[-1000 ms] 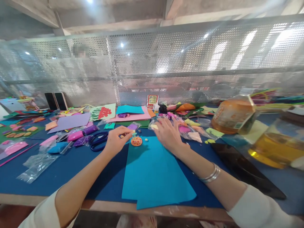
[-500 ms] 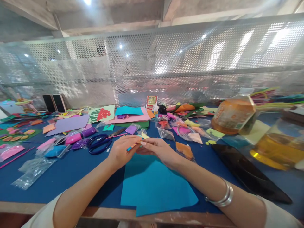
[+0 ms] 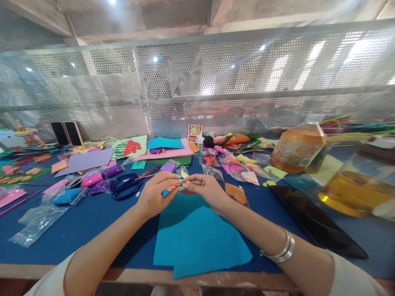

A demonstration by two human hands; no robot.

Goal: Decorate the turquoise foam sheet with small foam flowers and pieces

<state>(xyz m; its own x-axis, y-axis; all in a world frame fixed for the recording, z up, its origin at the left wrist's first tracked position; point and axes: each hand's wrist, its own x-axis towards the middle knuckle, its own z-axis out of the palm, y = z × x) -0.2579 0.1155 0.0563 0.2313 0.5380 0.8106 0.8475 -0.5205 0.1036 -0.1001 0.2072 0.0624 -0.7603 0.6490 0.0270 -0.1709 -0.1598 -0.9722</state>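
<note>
My left hand and my right hand meet over the far end of some bright blue sheets. Between their fingertips is a small orange-and-blue piece, partly covered by the fingers; its exact kind is too small to make out. Both hands are closed in a pinch on it. Navy-handled scissors lie to the left of my left hand, their blades pointing away. To the right of my right hand is a packet of orange material.
Bags of coloured clay and craft sheets spread across the blue table. At right stand an orange drink bottle and a jar of yellow liquid, with a dark glossy tray before them. Perforated metal panels rise behind.
The view has shifted slightly, so the table things sit a little further left. Both hands keep their pinch on the small piece, with the fingers slightly re-angled around it.
</note>
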